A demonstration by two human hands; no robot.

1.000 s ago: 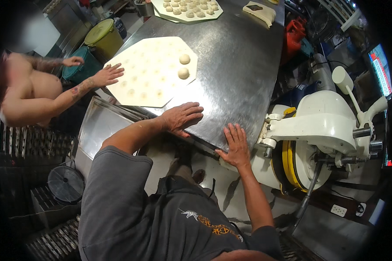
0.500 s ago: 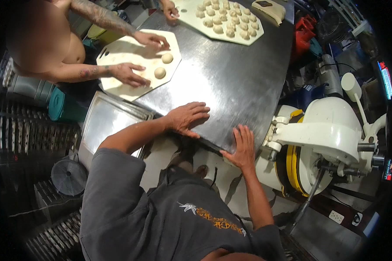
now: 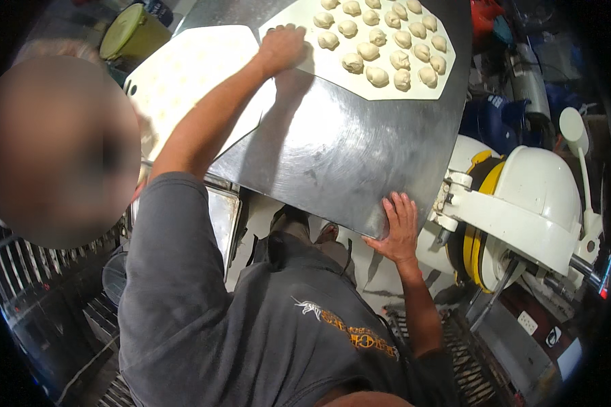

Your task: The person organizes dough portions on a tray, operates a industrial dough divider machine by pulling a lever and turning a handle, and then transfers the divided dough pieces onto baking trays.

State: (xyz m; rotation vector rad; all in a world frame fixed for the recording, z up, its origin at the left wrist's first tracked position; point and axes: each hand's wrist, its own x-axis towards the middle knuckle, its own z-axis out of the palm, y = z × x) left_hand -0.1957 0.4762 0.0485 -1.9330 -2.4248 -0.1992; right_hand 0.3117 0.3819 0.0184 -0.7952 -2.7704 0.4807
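Note:
My left hand (image 3: 282,49) stretches far across the steel table, its fingers curled at the left end of a white octagonal board (image 3: 346,78). Rows of rounded dough pieces (image 3: 368,51) sit on that board. My right hand (image 3: 399,227) rests with fingers extended on the table's near right corner, holding nothing. Beneath my left forearm lies a second white board (image 3: 204,57), with faint round marks and no dough visible on it.
The steel table (image 3: 332,149) spans the middle. A white machine with a domed cover (image 3: 540,210) stands at its right. Another person (image 3: 61,149) is close on the left. A metal tray (image 3: 220,217) sits below the table's left edge, and a yellow-green bucket (image 3: 132,34) behind.
My left hand has moved from the table's near edge to the far board. The two dough balls on the left board are gone, and the other person's hands have left it.

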